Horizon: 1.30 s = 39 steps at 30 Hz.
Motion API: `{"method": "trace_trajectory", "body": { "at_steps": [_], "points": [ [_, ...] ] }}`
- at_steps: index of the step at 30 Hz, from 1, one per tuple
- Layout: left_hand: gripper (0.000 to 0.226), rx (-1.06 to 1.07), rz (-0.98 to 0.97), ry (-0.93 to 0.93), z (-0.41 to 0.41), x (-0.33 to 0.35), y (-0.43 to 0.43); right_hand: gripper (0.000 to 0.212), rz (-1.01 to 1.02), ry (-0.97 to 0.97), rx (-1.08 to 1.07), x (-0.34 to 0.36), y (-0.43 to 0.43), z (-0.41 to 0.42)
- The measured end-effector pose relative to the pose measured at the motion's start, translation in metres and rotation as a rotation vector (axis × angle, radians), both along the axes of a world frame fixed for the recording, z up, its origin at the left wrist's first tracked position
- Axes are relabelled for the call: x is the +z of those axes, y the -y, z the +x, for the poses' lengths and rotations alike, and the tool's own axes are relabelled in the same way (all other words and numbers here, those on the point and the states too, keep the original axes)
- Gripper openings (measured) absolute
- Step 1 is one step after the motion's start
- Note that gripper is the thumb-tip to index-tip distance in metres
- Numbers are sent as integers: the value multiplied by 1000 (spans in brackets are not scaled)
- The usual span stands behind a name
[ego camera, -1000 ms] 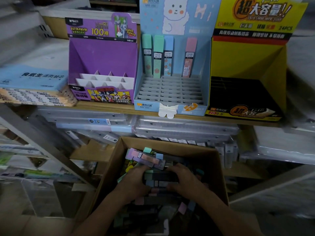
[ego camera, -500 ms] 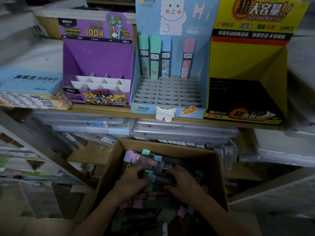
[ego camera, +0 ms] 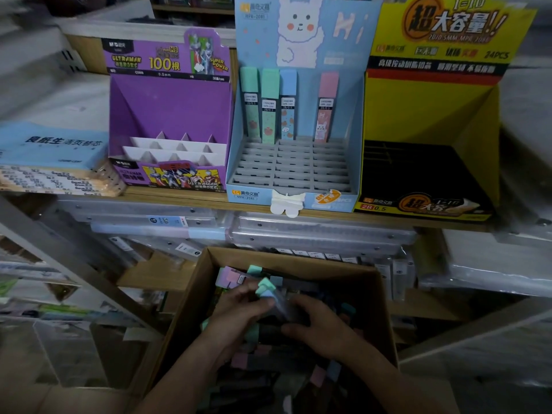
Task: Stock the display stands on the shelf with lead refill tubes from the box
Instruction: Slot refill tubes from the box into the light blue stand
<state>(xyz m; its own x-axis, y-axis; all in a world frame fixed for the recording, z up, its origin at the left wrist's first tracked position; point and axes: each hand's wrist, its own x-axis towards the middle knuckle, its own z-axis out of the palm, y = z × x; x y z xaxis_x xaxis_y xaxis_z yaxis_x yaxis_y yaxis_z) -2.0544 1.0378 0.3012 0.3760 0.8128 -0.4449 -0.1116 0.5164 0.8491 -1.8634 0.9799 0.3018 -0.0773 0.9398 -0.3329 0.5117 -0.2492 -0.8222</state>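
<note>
Both hands are down in the box (ego camera: pixel 191 297). The left hand (ego camera: pixel 239 315) has its fingers and thumb curled round a small bunch (ego camera: pixel 266 289) of tubes, near the top end. The right hand (ego camera: pixel 325 327) is curled too, and pinches the dark bottom end of the same bunch (it is dim there, so the fingers are hard to see). The bunch is tilted, with its caps up and away from the person.

The box is brown card, open at the top, and sits below the shelf (ego camera: pixel 179 196). It holds lots of loose tubes (ego camera: pixel 249 358) lying flat in a heap.

Three stands sit side by side on the shelf. The purple stand (ego camera: pixel 170 115) is on the left and shows white dividers. The blue stand (ego camera: pixel 352 135) is in the middle, with a bunny on its back card and rows of grey slots. Four tubes stand up in its back row: a green tube (ego camera: pixel 250 106), a second green tube (ego camera: pixel 269 109), a blue tube (ego camera: pixel 288 106) and, a bit apart, a pink tube (ego camera: pixel 326 109). The yellow stand (ego camera: pixel 430 115) is on the right, black inside.

Each tube is long and thin. It has a soft-colored cap, a white label in the middle and small pictures lower down. The caps in the bunch are green and blue.
</note>
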Motion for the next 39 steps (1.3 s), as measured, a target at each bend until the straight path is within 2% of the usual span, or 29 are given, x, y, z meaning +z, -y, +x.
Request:
{"method": "trace_trajectory", "body": {
  "at_steps": [3, 7, 10, 12, 14, 16, 20, 23, 27, 30, 35, 37, 39],
  "points": [
    [28, 50, -34, 41, 9, 7, 6, 32, 25, -88, -25, 10, 2, -3],
    [33, -21, -6, 32, 16, 16, 16, 16, -8, -344, -63, 27, 8, -10],
    [47, -66, -33, 81, 21, 24, 23, 25, -65, -546, -94, 37, 12, -12],
    [58, -52, -33, 125, 23, 29, 26, 22, -72, -617, -95, 44, 14, -13],
    [59, -26, 6, 112, 23, 37, 29, 21, -79, -674, -105, 51, 16, -12],
    [47, -28, 61, 96, 23, 47, 31, 22, -44, -648, -118, 61, 18, -12],
    [32, -41, 186, 99, 25, 70, 37, 17, 151, -318, -113, 86, 23, -12],
    [33, -40, 230, 117, 26, 87, 40, 7, 243, -155, -144, 111, 28, -9],
    [39, 26, 255, 178, 25, 106, 39, 17, 338, -10, -225, 144, 32, 3],
    [39, 60, 335, 194, 25, 122, 38, 12, 396, -24, -264, 170, 33, 2],
    [41, 85, 437, 212, 28, 150, 40, 18, 464, -154, -171, 212, 24, -10],
    [36, 67, 456, 220, 29, 162, 40, 28, 484, -198, -179, 225, 19, -12],
    [32, 26, 483, 228, 30, 173, 40, 43, 499, -139, -195, 237, 14, -14]
  ]
}}
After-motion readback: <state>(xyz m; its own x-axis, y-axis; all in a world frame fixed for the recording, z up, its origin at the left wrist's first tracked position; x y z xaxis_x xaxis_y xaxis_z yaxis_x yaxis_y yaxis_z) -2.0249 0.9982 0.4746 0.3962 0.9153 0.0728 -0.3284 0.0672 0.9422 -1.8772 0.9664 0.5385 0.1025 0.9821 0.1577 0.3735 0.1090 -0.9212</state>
